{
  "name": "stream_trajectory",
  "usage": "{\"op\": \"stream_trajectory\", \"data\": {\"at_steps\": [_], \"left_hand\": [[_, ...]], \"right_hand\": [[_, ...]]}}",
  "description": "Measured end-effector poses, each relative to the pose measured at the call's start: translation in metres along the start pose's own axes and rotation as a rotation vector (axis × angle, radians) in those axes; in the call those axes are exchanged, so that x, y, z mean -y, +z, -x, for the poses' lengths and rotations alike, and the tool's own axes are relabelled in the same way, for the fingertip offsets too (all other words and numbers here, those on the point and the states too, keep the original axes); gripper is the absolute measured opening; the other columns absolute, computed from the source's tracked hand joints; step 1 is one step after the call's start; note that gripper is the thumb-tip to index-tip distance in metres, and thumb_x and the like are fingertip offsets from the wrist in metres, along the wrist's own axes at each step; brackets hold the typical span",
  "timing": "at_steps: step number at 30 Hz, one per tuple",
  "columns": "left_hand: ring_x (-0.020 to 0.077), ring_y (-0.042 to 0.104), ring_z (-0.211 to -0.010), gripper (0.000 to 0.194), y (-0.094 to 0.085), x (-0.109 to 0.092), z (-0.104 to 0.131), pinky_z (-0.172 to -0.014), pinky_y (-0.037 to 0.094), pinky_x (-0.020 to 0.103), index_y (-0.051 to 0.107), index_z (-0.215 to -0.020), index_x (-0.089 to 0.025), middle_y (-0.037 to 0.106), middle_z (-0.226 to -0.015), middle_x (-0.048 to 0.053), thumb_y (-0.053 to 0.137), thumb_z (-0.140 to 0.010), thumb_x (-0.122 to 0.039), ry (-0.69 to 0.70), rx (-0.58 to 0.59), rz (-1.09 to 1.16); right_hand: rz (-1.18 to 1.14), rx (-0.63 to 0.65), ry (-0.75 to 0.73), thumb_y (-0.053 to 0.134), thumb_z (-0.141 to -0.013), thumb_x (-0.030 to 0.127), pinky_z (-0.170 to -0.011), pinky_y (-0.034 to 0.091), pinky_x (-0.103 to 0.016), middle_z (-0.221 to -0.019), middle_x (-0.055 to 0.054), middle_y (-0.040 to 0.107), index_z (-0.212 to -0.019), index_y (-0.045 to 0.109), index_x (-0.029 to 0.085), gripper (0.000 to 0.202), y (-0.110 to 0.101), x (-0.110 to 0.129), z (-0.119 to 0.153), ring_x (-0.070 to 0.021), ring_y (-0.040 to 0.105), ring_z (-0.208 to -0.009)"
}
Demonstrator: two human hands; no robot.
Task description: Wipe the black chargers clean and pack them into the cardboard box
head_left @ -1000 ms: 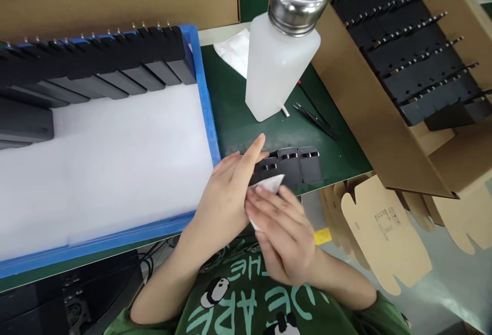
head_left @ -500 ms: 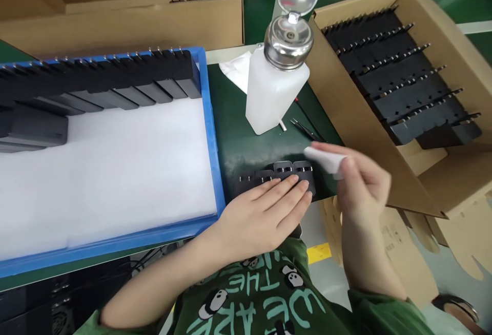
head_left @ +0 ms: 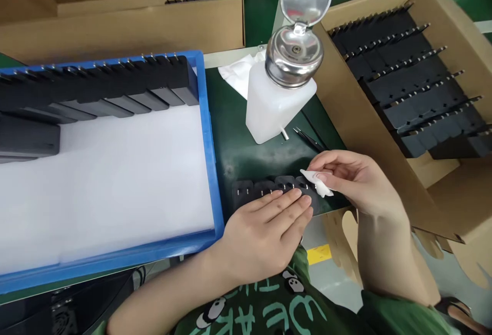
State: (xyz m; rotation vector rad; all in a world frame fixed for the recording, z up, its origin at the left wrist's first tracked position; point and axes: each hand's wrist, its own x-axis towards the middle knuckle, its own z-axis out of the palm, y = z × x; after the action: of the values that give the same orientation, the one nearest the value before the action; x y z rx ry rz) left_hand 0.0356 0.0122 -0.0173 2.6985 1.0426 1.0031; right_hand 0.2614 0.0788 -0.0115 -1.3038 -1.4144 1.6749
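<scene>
A row of several black power adapters (head_left: pixel 243 191) lies on the green table mat with metal prongs facing up. My left hand (head_left: pixel 269 225) rests flat across them, fingers stretched out together, hiding their lower parts. Between the thumb and fingers of my right hand (head_left: pixel 349 173) is a folded white wipe (head_left: pixel 319 181), pinched at the rightmost adapter's prongs. Whether the wipe touches those prongs I cannot tell. Beyond the hands stands a white pump bottle (head_left: pixel 274 102) with its metal lid flipped up.
A blue-rimmed tray (head_left: pixel 209 145) on the left holds black adapters (head_left: pixel 154 81) along its back. Cardboard boxes stand at back left (head_left: pixel 154 30) and right (head_left: pixel 388 155), both with adapters inside. Tweezers (head_left: pixel 309 139) and a white cloth (head_left: pixel 238 75) lie near the bottle.
My right hand has turned and brought the wipe down and slightly left to the rightmost adapter's prongs. My left hand stays on the adapters. The whole view has shifted slightly.
</scene>
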Motion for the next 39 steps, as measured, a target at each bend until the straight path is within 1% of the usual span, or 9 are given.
{"op": "stream_trajectory", "data": {"at_steps": [4, 8, 15, 20, 24, 30, 33, 36, 39], "left_hand": [[0.0138, 0.07, -0.115, 0.028, 0.0, 0.002, 0.0, -0.105, 0.056, 0.027, 0.073, -0.113, -0.014, 0.075, -0.121, 0.0, 0.048, -0.101, -0.01, -0.029, 0.026, 0.063], [0.0125, 0.069, -0.117, 0.034, -0.002, 0.002, 0.0, -0.109, 0.053, 0.026, 0.073, -0.115, -0.014, 0.074, -0.122, 0.0, 0.042, -0.102, -0.01, -0.045, 0.047, 0.095], [0.0098, 0.072, -0.111, 0.022, 0.002, 0.0, -0.002, -0.109, 0.051, 0.022, 0.075, -0.106, -0.015, 0.077, -0.115, -0.003, 0.054, -0.099, -0.013, -0.07, -0.015, 0.091], [0.01, 0.071, -0.112, 0.024, 0.002, 0.0, -0.002, -0.109, 0.051, 0.022, 0.075, -0.106, -0.015, 0.077, -0.115, -0.003, 0.053, -0.1, -0.013, -0.064, -0.021, 0.078], [0.0106, 0.071, -0.114, 0.024, 0.003, 0.0, 0.0, -0.108, 0.053, 0.023, 0.075, -0.109, -0.015, 0.076, -0.117, -0.002, 0.053, -0.1, -0.013, -0.072, -0.007, 0.085], [0.0132, 0.073, -0.11, 0.02, 0.006, 0.0, -0.001, -0.104, 0.056, 0.026, 0.076, -0.105, -0.012, 0.077, -0.114, 0.001, 0.057, -0.098, -0.012, -0.071, -0.038, 0.109], [0.0137, 0.074, -0.109, 0.021, 0.006, 0.0, -0.002, -0.101, 0.058, 0.025, 0.076, -0.104, -0.01, 0.077, -0.113, 0.003, 0.056, -0.098, -0.012, -0.065, -0.032, 0.11], [0.0137, 0.074, -0.107, 0.024, 0.007, -0.002, -0.002, -0.098, 0.06, 0.024, 0.076, -0.105, -0.01, 0.077, -0.113, 0.003, 0.053, -0.098, -0.01, -0.078, -0.036, 0.104], [0.0143, 0.075, -0.104, 0.024, 0.009, -0.005, -0.002, -0.096, 0.061, 0.025, 0.076, -0.104, -0.009, 0.078, -0.111, 0.003, 0.053, -0.097, -0.008, -0.1, -0.069, 0.098]], "right_hand": [[0.061, 0.144, 0.098, 0.083, -0.077, 0.031, -0.058, 0.049, -0.019, -0.078, -0.001, 0.066, -0.081, 0.069, 0.019, 0.019, -0.006, 0.015, -0.014, -0.008, 0.058, -0.063], [0.113, 0.291, 0.107, 0.081, -0.079, 0.035, -0.051, 0.041, -0.02, -0.066, 0.002, 0.057, -0.072, 0.061, 0.018, 0.027, -0.007, 0.026, -0.028, -0.007, 0.05, -0.056], [0.367, 0.459, 0.067, 0.075, -0.083, 0.034, -0.053, 0.039, -0.025, -0.069, 0.003, 0.056, -0.074, 0.053, 0.02, 0.028, 0.006, 0.041, -0.043, -0.011, 0.049, -0.059], [0.476, 0.489, 0.0, 0.069, -0.087, 0.036, -0.048, 0.033, -0.027, -0.063, 0.004, 0.054, -0.073, 0.05, 0.022, 0.027, 0.02, 0.05, -0.051, -0.0107, 0.044, -0.054], [0.533, 0.482, -0.088, 0.064, -0.09, 0.038, -0.05, 0.032, -0.027, -0.061, 0.004, 0.054, -0.074, 0.05, 0.021, 0.027, 0.033, 0.058, -0.058, -0.0096, 0.044, -0.053], [0.62, 0.435, -0.237, 0.064, -0.091, 0.031, -0.056, 0.037, -0.024, -0.065, 0.005, 0.057, -0.073, 0.052, 0.02, 0.024, 0.069, 0.068, -0.066, -0.0079, 0.05, -0.057], [0.718, 0.44, -0.237, 0.067, -0.089, 0.029, -0.055, 0.036, -0.024, -0.064, 0.006, 0.057, -0.071, 0.05, 0.02, 0.026, 0.085, 0.069, -0.07, -0.0078, 0.05, -0.057], [0.773, 0.494, -0.197, 0.066, -0.089, 0.031, -0.052, 0.034, -0.024, -0.06, 0.006, 0.053, -0.07, 0.045, 0.02, 0.03, 0.089, 0.068, -0.071, -0.008, 0.048, -0.054], [0.797, 0.55, -0.175, 0.061, -0.092, 0.031, -0.05, 0.031, -0.024, -0.057, 0.007, 0.049, -0.072, 0.042, 0.021, 0.029, 0.082, 0.069, -0.069, -0.0079, 0.044, -0.051]]}}
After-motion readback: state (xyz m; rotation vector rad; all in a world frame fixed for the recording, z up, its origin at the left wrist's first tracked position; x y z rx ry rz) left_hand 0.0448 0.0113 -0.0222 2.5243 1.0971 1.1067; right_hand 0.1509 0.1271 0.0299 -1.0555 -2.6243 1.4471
